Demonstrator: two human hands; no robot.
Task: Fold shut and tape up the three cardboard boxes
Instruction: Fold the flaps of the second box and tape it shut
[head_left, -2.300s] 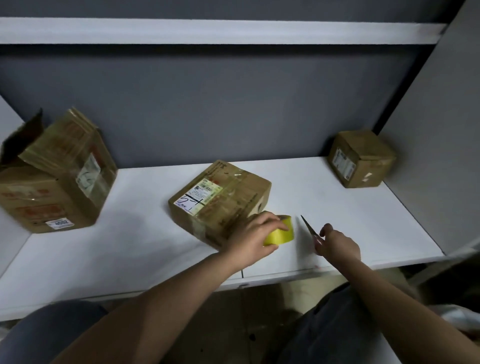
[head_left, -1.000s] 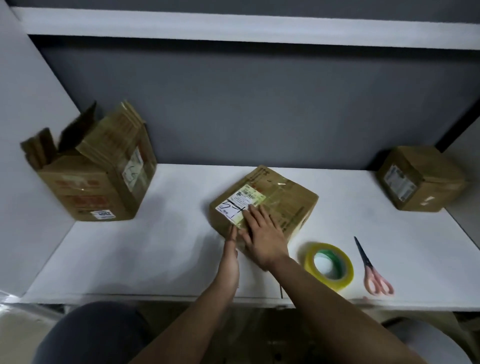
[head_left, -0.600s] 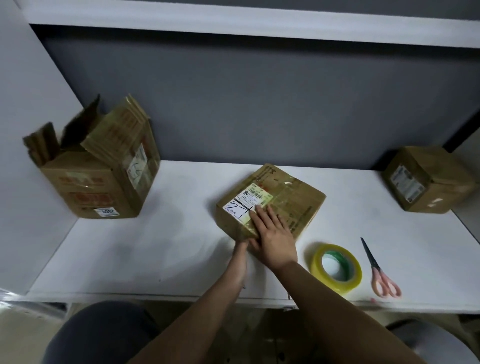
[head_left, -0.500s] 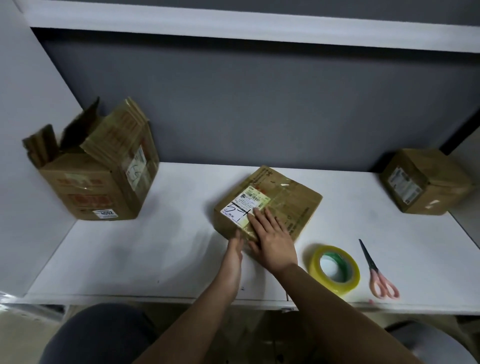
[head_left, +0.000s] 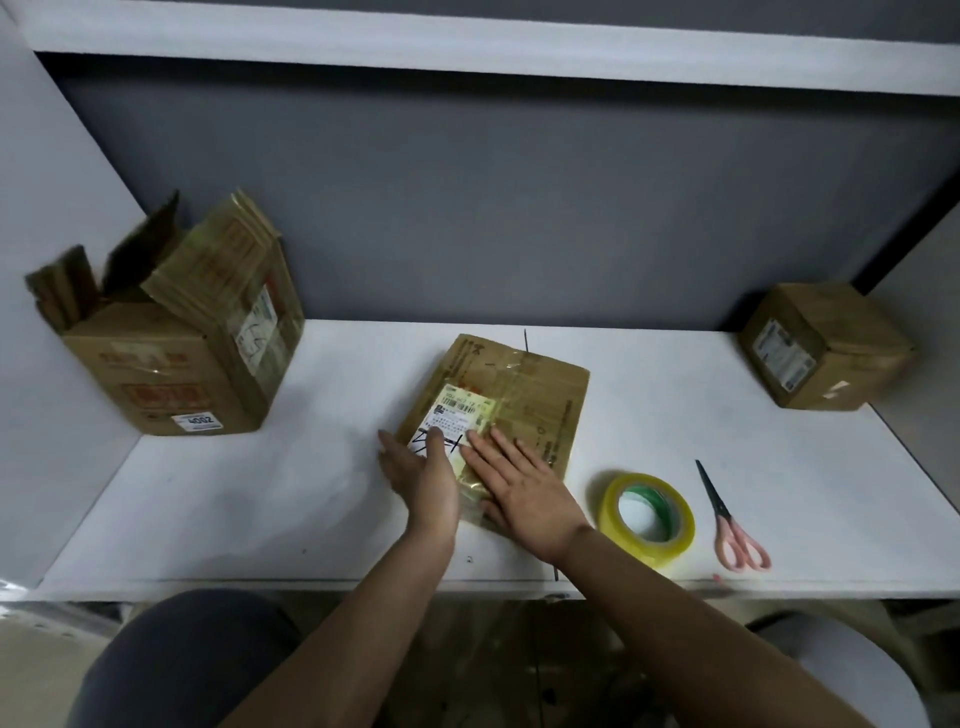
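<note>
Cardboard box (head_left: 519, 395) at the desk's (head_left: 260, 493) centre lies under both flat hands: left hand (head_left: 423, 475) on its label at 7 o'clock, right hand (head_left: 519, 493) smoothing tape beside it. Uneven pressure could wrinkle the tape. Another box (head_left: 171, 338) at 9 o'clock stands unfolded, its flaps likely to spring up.

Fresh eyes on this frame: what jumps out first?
Both hands, left hand and right hand, lie flat on the middle box at the table's centre. Right of them lie the yellow tape roll and pink-handled scissors. At far left, the big box has its flaps open.
</note>
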